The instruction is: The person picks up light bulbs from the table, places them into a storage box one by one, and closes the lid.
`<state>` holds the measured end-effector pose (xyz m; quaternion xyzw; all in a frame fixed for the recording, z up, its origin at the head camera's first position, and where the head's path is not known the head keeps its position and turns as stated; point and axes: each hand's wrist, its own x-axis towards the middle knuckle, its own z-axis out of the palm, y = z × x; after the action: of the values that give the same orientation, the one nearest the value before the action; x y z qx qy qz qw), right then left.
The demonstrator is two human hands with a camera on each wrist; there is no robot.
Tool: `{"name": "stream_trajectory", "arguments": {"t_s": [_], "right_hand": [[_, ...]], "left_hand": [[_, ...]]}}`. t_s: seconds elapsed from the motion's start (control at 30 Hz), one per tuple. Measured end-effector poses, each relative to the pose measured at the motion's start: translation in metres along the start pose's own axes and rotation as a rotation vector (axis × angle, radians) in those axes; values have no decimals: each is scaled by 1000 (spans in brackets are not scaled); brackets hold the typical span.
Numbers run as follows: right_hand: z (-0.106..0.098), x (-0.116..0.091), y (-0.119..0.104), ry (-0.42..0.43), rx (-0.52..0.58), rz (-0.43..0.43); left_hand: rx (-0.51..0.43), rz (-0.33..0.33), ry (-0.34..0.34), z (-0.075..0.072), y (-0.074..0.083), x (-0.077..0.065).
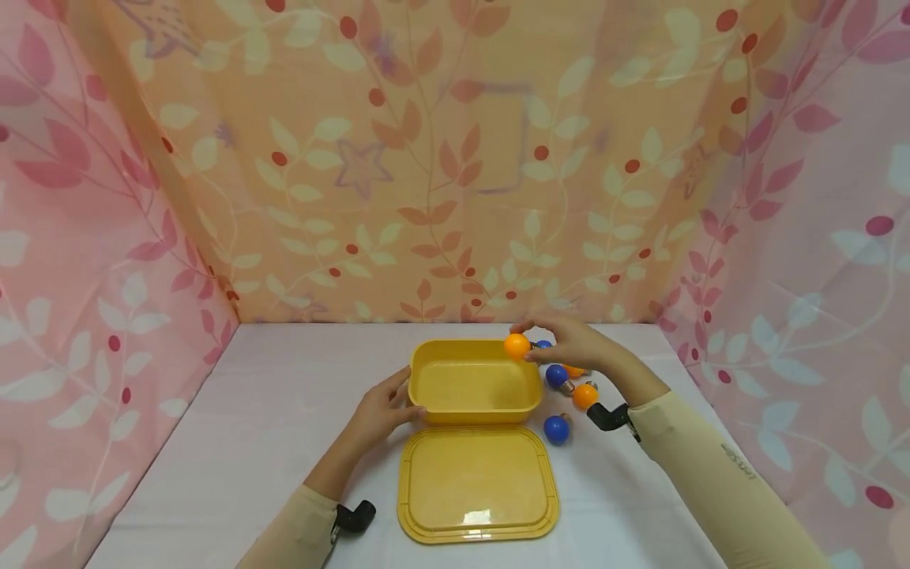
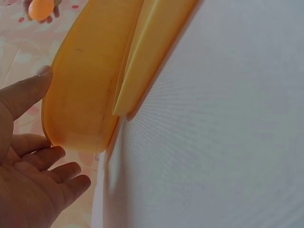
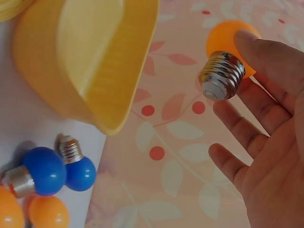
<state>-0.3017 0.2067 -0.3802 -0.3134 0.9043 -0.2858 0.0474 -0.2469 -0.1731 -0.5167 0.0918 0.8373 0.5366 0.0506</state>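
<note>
Gently: the right hand (image 1: 577, 344) pinches the orange bulb (image 1: 516, 346) (likely fragile) at 2 o'clock on the box (image 1: 472, 386); loosely spread, the left hand (image 1: 381, 408) should steady 9 o'clock.

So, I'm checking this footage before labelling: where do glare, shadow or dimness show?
Head: a bright glare patch on the yellow lid, near its lower edge; left wrist: dim overall, the white cloth looking grey; right wrist: bright highlights on the metal base of the held orange bulb, soft shadow beside a blue bulb.
</note>
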Motion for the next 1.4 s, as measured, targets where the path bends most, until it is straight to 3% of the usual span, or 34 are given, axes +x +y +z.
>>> {"name": "stream_trajectory", "arguments": {"t_s": [0.23, 0.5, 0.63, 0.93, 1.17, 1.4], "right_hand": [[-1, 44, -4, -130, 48, -37], [16, 76, -2, -266, 18, -8], [24, 88, -3, -300, 20, -4], [50, 113, -3, -356, 23, -123], [74, 121, 2, -436, 129, -83], [93, 130, -1, -462, 136, -112]], "left_hand": [[2, 13, -1, -1, -1, 0], [-19, 25, -9, 0, 2, -1], [-11, 21, -2, 0, 1, 0], [-16, 17, -5, -1, 0, 1], [3, 13, -2, 4, 1, 0], [22, 1, 19, 3, -1, -1]]}}
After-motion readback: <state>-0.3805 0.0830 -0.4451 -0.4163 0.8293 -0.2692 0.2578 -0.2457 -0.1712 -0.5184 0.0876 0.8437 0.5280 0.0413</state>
